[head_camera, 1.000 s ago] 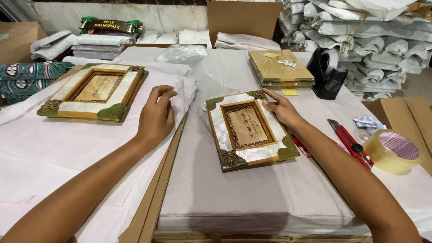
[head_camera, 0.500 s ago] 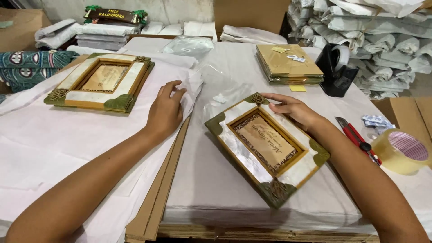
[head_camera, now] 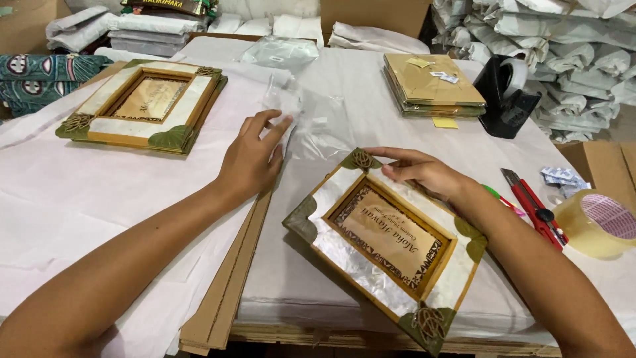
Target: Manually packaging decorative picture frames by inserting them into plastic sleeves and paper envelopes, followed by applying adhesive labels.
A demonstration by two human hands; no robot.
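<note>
A wide worktable [head_camera: 132,199] covered in sheets of white tissue paper fills the view, with flattened brown cardboard [head_camera: 228,292] sandwiched under the paper at its near edge. The right hand [head_camera: 424,174] lies flat and open, fingers extended, on the upper edge of a decorative picture frame [head_camera: 387,242] with shell-like white panels, green leaf corners and a wooden inner border; the hand presses rather than grips. This frame sits tilted near the table's front, at about 5 o'clock from the centre of the view. The left hand [head_camera: 253,159] rests open, fingers spread, on the tissue paper at about 10 o'clock from that frame, its fingertips touching a crumpled clear plastic bag [head_camera: 301,119]; it holds nothing.

A second, matching frame [head_camera: 147,105] lies flat at 10 o'clock on the table. At 1 o'clock sits a stack of brown card-backed frames [head_camera: 430,86], and just beside it a black tape dispenser [head_camera: 507,96]. At 3 o'clock, near the right forearm, lie a red utility knife [head_camera: 530,205] and a roll of clear packing tape [head_camera: 596,222]. Along the far edge, from 11 to 2 o'clock, bundles wrapped in white paper [head_camera: 563,53] are piled high, with a cardboard box [head_camera: 371,16] between them and folded patterned fabric [head_camera: 46,73] at 9 o'clock.
</note>
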